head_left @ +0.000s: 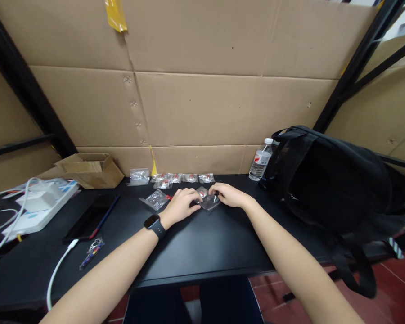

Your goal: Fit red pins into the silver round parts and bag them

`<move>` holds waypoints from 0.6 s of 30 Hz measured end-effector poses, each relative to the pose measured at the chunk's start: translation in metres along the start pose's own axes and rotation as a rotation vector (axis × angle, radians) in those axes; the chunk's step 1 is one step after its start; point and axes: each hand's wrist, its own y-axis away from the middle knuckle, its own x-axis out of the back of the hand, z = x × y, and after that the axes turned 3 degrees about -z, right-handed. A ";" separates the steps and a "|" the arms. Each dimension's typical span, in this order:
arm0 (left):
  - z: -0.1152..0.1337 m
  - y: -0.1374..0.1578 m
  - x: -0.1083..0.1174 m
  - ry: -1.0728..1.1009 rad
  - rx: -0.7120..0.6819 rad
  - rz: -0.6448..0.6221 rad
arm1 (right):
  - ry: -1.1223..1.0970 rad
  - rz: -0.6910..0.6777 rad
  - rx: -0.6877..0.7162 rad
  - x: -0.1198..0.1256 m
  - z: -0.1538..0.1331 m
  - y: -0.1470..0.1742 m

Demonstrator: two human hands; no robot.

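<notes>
A small clear plastic bag (210, 203) lies between my two hands near the middle of the black table. Beside its upper edge is a round, pale item with a red mark (202, 192); whether it sits inside the bag I cannot tell. My left hand (182, 204), wearing a dark watch (154, 223) at the wrist, has its curled fingers and thumb at the bag's left edge. The fingers of my right hand (227, 195) pinch the bag's right side. Left of my left hand is another clear bag (156, 199), with a bit of red (169, 197) beside it.
Several small packets (190, 178) with red bits line the back, near a clear bag (139, 176). A water bottle (260, 159) and black backpack (337, 184) stand right. Leftward are a paper bag (91, 170), tablet (92, 217), keychain (92, 253) and power strip (42, 211).
</notes>
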 end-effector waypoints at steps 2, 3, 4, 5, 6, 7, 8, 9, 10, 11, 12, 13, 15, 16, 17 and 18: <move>0.004 -0.001 -0.001 -0.022 0.005 0.001 | 0.009 0.004 -0.037 0.001 0.004 0.001; 0.005 -0.001 -0.001 -0.032 0.015 0.005 | 0.013 0.009 -0.057 0.001 0.006 0.002; 0.006 -0.002 0.000 -0.037 0.031 0.013 | 0.015 0.016 -0.073 0.001 0.007 0.002; 0.006 -0.001 0.000 -0.039 0.050 0.022 | 0.014 0.025 -0.083 0.000 0.008 0.001; 0.006 -0.001 0.001 -0.038 0.069 0.033 | 0.006 0.035 -0.083 -0.001 0.008 0.001; 0.005 0.000 0.002 -0.035 0.083 0.040 | -0.009 0.045 -0.074 -0.002 0.008 0.000; 0.004 0.000 0.002 -0.031 0.090 0.040 | -0.030 0.054 -0.060 -0.004 0.007 -0.001; 0.002 0.001 0.003 -0.028 0.090 0.036 | -0.053 0.064 -0.044 -0.005 0.006 -0.003; 0.001 0.001 0.003 -0.025 0.085 0.026 | -0.075 0.072 -0.028 -0.007 0.004 -0.005; 0.000 0.002 0.003 -0.023 0.079 0.014 | -0.093 0.078 -0.014 -0.009 0.003 -0.006; -0.001 0.002 0.003 -0.020 0.074 0.002 | -0.106 0.083 -0.003 -0.010 0.001 -0.008; -0.002 0.003 0.003 -0.018 0.073 -0.009 | -0.117 0.086 0.005 -0.012 0.000 -0.009; -0.002 0.003 0.004 -0.013 0.081 -0.021 | -0.134 0.091 0.020 -0.013 -0.001 -0.010; -0.003 0.003 0.004 -0.012 0.090 -0.025 | -0.143 0.092 0.023 -0.013 -0.001 -0.010; -0.003 0.003 0.005 -0.012 0.104 -0.024 | -0.153 0.092 0.023 -0.012 -0.001 -0.010; -0.003 0.003 0.007 -0.012 0.119 -0.021 | -0.161 0.092 0.017 -0.012 -0.001 -0.010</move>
